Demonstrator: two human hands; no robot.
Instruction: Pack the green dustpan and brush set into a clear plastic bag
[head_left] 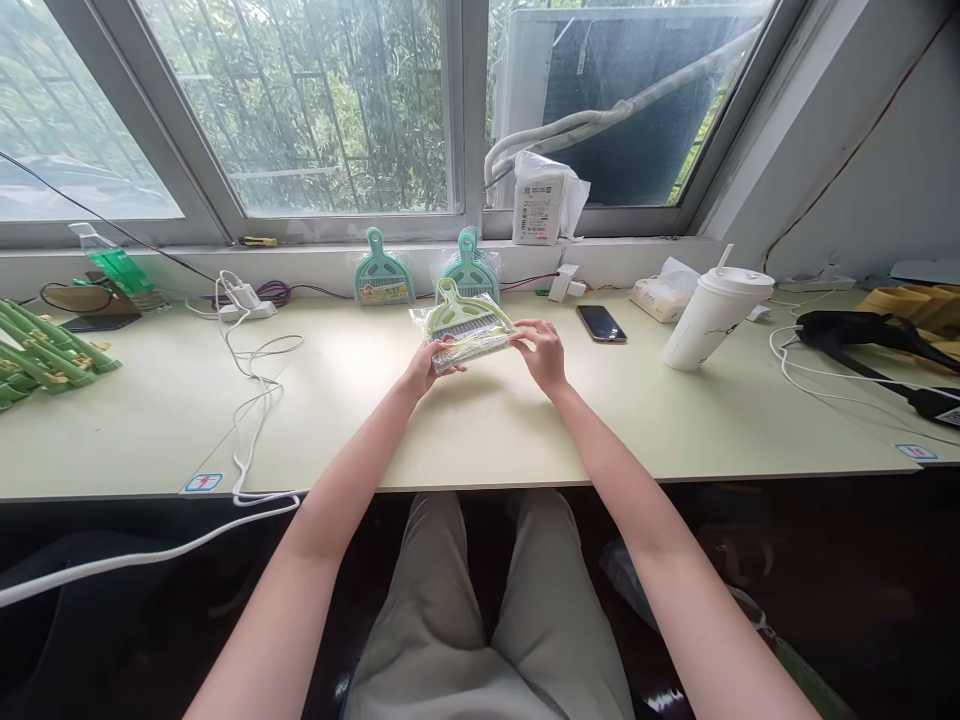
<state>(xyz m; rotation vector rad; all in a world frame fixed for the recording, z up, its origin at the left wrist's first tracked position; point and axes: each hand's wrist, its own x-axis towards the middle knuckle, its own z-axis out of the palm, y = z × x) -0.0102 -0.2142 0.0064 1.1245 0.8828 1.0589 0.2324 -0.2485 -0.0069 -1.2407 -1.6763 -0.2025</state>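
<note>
A light green dustpan and brush set (pixel 466 325) in clear plastic wrap is held up over the table, tilted, handle pointing away. My left hand (pixel 429 368) grips its lower left corner, with fingers under the wrap. At its right edge, my right hand (pixel 540 352) pinches the wrap between thumb and fingers. Two wrapped teal sets lean against the sill wall behind: one (pixel 382 275) at the left, another (pixel 469 265) directly behind the green one.
A phone (pixel 601 324), a tissue pack (pixel 664 290) and a white cup with a straw (pixel 716 318) stand to the right. White cables (pixel 259 380) and a power strip (pixel 246 302) lie left. Green bundles (pixel 52 350) are far left, a black strap (pixel 870 345) far right.
</note>
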